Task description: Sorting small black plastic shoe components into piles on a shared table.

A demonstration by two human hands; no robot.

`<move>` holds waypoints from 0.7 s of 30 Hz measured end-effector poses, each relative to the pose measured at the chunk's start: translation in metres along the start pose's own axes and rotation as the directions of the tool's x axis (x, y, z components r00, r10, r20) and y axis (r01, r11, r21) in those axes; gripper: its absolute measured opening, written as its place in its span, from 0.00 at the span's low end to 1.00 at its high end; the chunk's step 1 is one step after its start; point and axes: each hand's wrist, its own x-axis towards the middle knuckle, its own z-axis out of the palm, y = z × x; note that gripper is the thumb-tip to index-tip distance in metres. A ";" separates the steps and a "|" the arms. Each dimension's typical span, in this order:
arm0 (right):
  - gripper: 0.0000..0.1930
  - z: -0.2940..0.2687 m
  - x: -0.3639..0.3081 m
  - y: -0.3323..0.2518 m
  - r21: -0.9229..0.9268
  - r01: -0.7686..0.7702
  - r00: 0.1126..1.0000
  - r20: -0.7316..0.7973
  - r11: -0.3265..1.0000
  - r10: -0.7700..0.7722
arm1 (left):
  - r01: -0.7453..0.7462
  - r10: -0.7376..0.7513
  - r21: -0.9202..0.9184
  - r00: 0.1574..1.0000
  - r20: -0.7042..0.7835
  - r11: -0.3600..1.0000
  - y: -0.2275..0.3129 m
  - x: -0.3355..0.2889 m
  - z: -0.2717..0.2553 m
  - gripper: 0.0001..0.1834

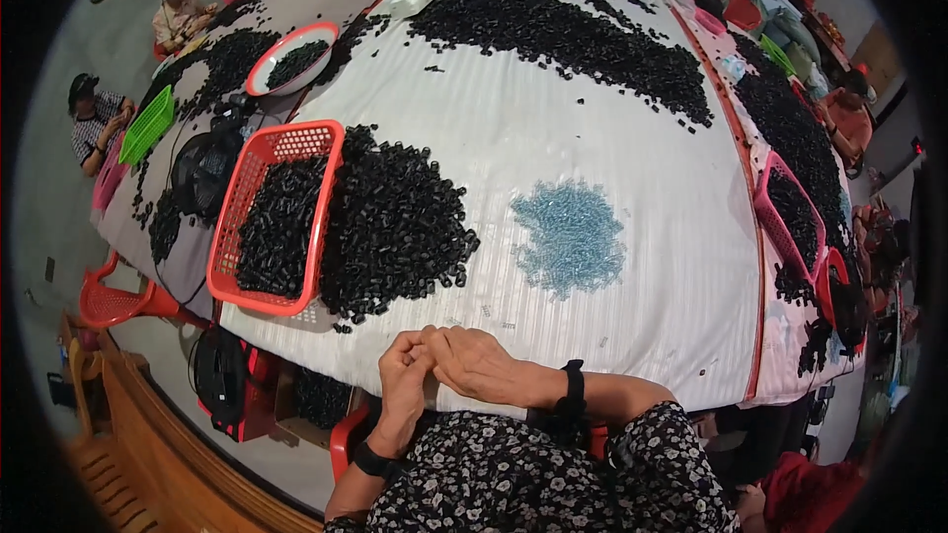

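At the near edge of the white-covered table (671,316), my left hand (403,375) and my right hand (476,365) meet with fingertips pinched together. Both are closed; whatever they may hold is too small or hidden to make out. Just beyond them, to the left, lies a heap of small black plastic parts (395,222). A red plastic basket (318,255) stands against its left side, partly filled with the same black parts. Farther right is a loose pile of small, clear bluish pieces (571,237). A few tiny clear pieces lie scattered between that pile and my hands.
A broad spread of black parts (553,25) covers the table's far side. A red-rimmed bowl (291,59), a black fan (202,173) and a green basket (148,125) are at left. A pink basket (790,217) stands at right. Other people sit around the tables.
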 end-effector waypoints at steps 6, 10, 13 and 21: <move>0.13 -0.048 -0.016 0.022 0.003 -0.157 0.988 0.005 0.988 0.157 | -0.046 0.042 0.021 0.984 0.172 0.999 0.008 0.005 -0.009 0.13; 0.09 -0.078 -0.039 0.043 0.004 -0.328 0.940 -0.100 0.945 0.327 | -0.058 0.033 0.155 0.987 0.157 0.986 0.014 0.008 -0.012 0.12; 0.07 -0.088 -0.054 0.048 0.041 -0.404 0.904 -0.137 0.914 0.406 | -0.103 0.070 0.206 0.985 0.161 0.973 0.010 0.011 -0.017 0.12; 0.03 -0.076 -0.054 0.059 0.410 -0.512 0.777 -0.154 0.754 0.611 | -0.344 0.355 0.452 0.933 0.062 0.823 -0.017 0.019 -0.030 0.10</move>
